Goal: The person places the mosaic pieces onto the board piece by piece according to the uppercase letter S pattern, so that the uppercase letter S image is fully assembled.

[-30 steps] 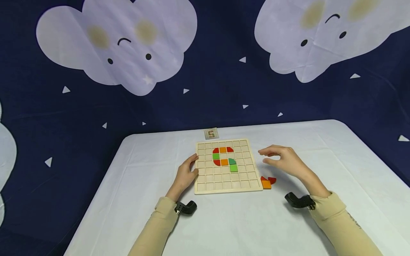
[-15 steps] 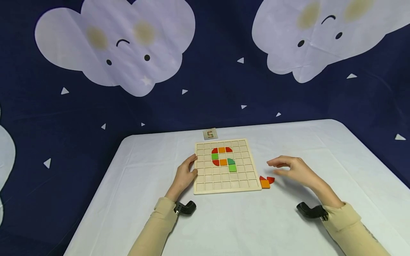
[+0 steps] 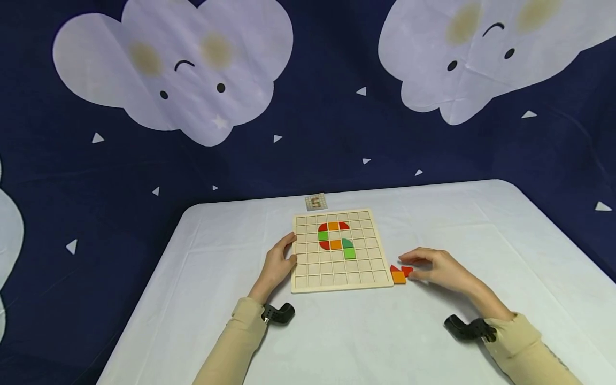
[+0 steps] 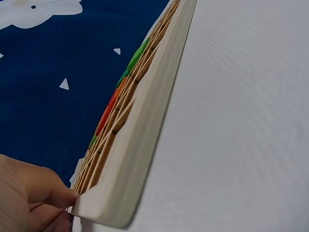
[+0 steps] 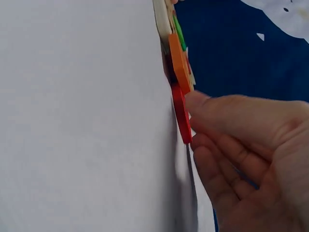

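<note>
In the head view a pale wooden grid board [image 3: 317, 270] lies on the white table, with red, orange and green tiles [image 3: 335, 244] set in its cells. My left hand [image 3: 276, 266] holds the board's left edge with thumb and fingertips. By the board's lower right corner lie an orange square tile [image 3: 398, 277], a red triangular tile [image 3: 394, 268] and a red curved-edged tile [image 3: 407, 271]. My right hand [image 3: 440, 270] is over the red curved-edged tile, thumb and forefinger apart. In the right wrist view, the thumb overlaps that tile's edge; contact is unclear.
Behind the board, near the table's [image 3: 231, 230] far edge, lies a small card [image 3: 316, 201] printed with a grid and a coloured figure. A dark blue cloth [image 3: 317, 166] with clouds hangs behind the table. Black wrist cameras [image 3: 469, 327] sit on both wrists.
My right hand has moved away from the board's right side, then down and towards me to the loose tiles. My left hand and the tiles on the board stay as they were.
</note>
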`<state>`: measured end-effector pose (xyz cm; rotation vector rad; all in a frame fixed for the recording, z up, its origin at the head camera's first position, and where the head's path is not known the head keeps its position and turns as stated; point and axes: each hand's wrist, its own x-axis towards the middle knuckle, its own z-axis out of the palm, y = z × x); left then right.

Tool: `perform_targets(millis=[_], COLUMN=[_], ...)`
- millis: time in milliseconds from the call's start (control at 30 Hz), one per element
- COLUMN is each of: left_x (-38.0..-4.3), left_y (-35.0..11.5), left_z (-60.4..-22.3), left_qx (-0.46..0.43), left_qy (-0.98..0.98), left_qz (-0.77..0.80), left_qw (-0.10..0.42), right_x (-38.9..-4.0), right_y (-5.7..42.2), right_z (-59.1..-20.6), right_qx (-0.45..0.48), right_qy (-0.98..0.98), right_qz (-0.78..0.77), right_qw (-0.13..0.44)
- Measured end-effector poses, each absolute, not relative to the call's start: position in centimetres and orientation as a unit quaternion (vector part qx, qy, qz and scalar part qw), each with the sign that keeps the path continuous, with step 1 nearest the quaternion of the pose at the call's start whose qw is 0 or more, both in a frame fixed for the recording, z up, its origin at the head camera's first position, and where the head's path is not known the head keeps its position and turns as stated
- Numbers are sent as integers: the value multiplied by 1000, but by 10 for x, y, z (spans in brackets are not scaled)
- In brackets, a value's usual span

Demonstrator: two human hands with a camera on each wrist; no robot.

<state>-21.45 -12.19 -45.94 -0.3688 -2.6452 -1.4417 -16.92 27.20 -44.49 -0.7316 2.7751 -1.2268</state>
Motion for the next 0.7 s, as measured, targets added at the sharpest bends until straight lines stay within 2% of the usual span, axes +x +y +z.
perform_targets(millis=[400, 700], left_x=[-215, -214], left_y=[-122, -122], left_z=[-459, -460], left_qx=[-123, -123], left_qy=[-870, -869], left_qz=[-474, -476], left_qw=[56, 57], right_x=[-172, -172], right_y=[271, 272], right_z=[-455, -448], right_qx=[-258, -248], right_qy=[896, 901], right_qz=[-358, -351], right_qw=[-43, -60])
